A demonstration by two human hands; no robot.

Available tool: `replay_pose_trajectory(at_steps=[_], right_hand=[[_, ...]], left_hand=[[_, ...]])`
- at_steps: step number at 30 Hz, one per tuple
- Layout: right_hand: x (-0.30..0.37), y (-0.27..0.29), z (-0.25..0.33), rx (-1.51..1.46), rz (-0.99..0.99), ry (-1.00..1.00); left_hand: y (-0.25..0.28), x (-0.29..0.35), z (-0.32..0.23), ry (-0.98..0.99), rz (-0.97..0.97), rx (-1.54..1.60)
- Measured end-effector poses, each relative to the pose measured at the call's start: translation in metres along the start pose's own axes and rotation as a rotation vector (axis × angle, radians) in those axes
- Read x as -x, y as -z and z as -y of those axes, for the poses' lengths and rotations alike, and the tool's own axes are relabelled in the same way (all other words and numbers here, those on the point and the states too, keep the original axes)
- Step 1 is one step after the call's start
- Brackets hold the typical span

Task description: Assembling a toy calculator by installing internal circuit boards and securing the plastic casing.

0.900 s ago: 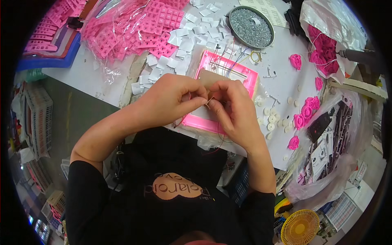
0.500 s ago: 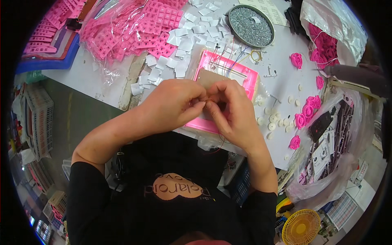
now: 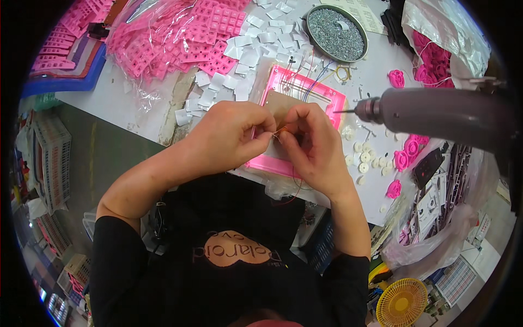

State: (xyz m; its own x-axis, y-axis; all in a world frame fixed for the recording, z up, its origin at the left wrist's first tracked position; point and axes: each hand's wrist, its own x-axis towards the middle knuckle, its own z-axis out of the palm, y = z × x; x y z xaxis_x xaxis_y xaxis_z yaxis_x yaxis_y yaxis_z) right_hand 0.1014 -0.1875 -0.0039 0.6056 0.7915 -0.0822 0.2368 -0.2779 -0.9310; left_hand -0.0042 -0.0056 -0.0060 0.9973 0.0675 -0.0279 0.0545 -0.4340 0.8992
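I have the fingertips of my left hand (image 3: 237, 131) closed in a pinch, with the other fingers curled, and my right hand (image 3: 313, 146) pinches opposite it, thumb against forefinger; fine wires (image 3: 277, 134) show between the two, nearly touching. They are above the brown board (image 3: 277, 103) in the pink frame (image 3: 272, 165), which rests on the white surface (image 3: 379, 62) before me. Blue wires (image 3: 315, 87) cross the frame's far part. A grey screwdriver (image 3: 436, 113) juts in from my right, its bit pointing at the frame's right edge. Past the frame lie white slips (image 3: 239, 57) and a heap of pink keypads (image 3: 210, 27), partly under clear plastic. The sheet (image 3: 359, 15) at the far edge carries rows of print too small to read, beside a round dish (image 3: 366, 46) of small metal pieces. Dark lettering runs across a tan patch on my black shirt (image 3: 234, 294). White discs (image 3: 364, 158) and pink rose-shaped pieces (image 3: 396, 79) are scattered to my right.
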Motion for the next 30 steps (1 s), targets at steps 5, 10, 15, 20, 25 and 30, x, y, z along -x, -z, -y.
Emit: replay_pose_trajectory(at_steps=[5,10,15,20,25,30], right_hand=[[0.000,0.002,-0.009,0.353,-0.108,0.332],[0.019,-0.006,0.004,0.348,-0.215,0.284],[0.029,-0.014,-0.002,0.117,-0.286,0.138],[0.030,-0.017,-0.008,0.334,-0.294,0.432],[0.027,-0.017,-0.007,0.482,-0.256,0.588],[0.027,-0.013,-0.008,0.422,-0.281,0.518]], left_hand=[[0.000,-0.001,-0.001,0.334,0.105,0.324],[-0.012,0.002,-0.005,0.235,0.021,0.392],[-0.018,0.005,-0.010,0.029,-0.058,0.096],[-0.003,-0.007,0.001,0.365,0.152,0.268],[0.011,-0.018,-0.006,0.462,0.286,0.591],[0.018,-0.015,-0.021,0.420,0.297,0.517]])
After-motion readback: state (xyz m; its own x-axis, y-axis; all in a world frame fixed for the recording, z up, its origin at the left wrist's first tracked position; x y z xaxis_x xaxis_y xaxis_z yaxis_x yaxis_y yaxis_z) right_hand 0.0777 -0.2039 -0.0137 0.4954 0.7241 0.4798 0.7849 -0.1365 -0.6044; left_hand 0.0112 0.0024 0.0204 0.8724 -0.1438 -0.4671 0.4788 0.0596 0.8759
